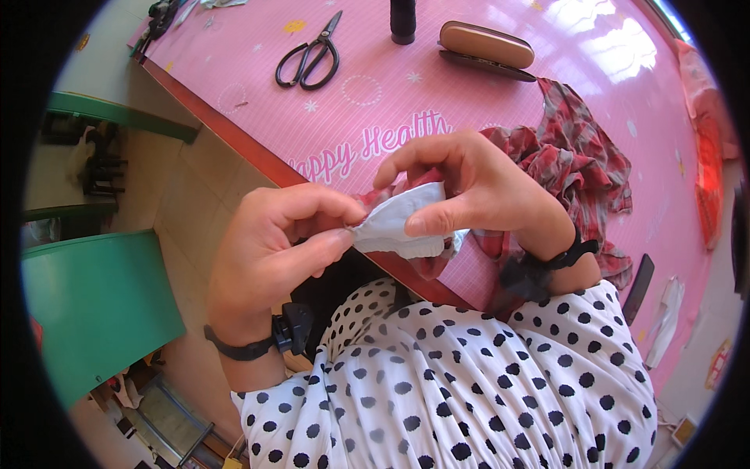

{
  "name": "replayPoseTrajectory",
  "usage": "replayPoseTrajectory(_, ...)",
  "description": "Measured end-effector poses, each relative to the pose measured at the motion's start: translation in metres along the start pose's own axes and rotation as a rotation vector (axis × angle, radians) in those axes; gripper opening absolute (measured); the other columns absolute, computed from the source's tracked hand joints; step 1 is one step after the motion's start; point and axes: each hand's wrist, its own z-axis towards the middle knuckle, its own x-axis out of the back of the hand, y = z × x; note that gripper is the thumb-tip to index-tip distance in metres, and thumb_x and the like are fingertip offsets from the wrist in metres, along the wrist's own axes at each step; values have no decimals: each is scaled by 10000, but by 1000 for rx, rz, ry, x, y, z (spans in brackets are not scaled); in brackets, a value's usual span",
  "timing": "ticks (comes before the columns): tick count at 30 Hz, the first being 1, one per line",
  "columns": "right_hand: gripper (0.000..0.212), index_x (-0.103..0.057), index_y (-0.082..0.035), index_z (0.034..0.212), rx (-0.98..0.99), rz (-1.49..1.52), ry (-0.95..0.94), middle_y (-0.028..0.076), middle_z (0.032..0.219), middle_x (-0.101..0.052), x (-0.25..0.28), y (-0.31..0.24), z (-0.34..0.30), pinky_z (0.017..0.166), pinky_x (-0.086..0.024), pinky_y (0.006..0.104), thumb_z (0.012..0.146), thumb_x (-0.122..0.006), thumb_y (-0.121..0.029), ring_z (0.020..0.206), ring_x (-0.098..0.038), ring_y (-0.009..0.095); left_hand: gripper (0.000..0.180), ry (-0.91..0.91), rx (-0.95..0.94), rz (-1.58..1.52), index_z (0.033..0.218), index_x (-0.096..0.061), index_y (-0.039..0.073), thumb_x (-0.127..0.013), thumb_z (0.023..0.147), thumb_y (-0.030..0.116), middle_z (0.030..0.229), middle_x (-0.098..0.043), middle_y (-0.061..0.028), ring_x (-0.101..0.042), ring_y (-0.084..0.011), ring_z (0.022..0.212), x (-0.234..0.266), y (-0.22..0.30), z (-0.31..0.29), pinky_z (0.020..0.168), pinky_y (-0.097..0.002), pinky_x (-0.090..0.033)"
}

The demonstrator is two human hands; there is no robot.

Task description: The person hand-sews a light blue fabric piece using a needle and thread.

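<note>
My left hand (269, 238) is shut, thumb and forefinger pinching the pointed left tip of a white cloth piece (394, 223). The white piece is joined to a red plaid garment (582, 168), whose bulk lies crumpled on the table to the right. Over the right part of the white cloth, my right hand (488, 184) is shut on it, the thumb flat on the near face and the fingers bent behind. Some of the plaid cloth shows behind the white piece, between the hands. Whether a needle or thread is in the left pinch cannot be made out.
A pink-covered table (234, 55) has a red-brown edge near me. On it lie black-handled scissors (312, 59), a black cylinder (402, 22), a brown glasses case (488, 48) and a dark flat bar (639, 288). A green surface (101, 305) stands at the left.
</note>
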Motion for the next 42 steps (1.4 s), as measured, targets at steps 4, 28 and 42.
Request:
replayPoseTrajectory(4, 295, -695, 5, 932, -30, -69, -36, 45, 838, -672, -1, 1, 0, 705, -500, 233, 752, -794, -206, 778, -603, 79, 180, -30, 0, -38, 975, -641, -43, -583, 806, -33, 790, -616, 0, -540, -22, 659, -2, 1, 4, 565, -164, -410)
replayPoseTrajectory(28, 174, -698, 13, 910, -233, 243, -35, 42, 824, -680, 2, 7, -1, 634, -485, 204, 776, -735, -92, 697, -617, 72, 349, -62, -135, -212, 1083, -478, 31, -670, 800, -36, 746, -561, -8, -526, -59, 627, -12, -15, 23, 566, -182, -436)
replayPoseTrajectory(42, 185, -698, 5, 927, -173, 194, 22, 19, 807, -655, -1, 7, -1, 664, -487, 222, 796, -710, -125, 724, -580, 60, 151, 289, -829, 716, 812, -633, 17, -735, 714, -36, 810, -596, -108, -583, -200, 674, -35, -4, 23, 567, -264, -468)
